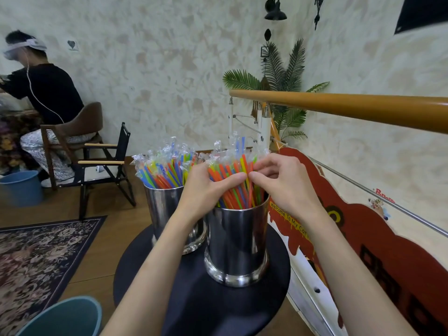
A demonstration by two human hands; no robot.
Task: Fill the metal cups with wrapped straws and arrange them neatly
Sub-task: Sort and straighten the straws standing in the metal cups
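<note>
A teal bucket (65, 316) sits nearest, left of the round dark table (194, 299). On the table, the near metal cup (236, 246) holds wrapped straws (232, 180); the left hand (206, 187) and right hand (283, 183) apparently close their grip around this bundle. Far left, a second cup (164, 209) stands full.

Two bare forearms come up from the near edge, one at the left and one at the right, each uncovered along its whole visible length, with no sleeve or cuff showing in the part seen. The left hand (208, 187) and the right hand (282, 183) are gloveless. The fingers carry no rings and the wrists no watch, strap or band. Fingernails look short and unpainted.
</note>
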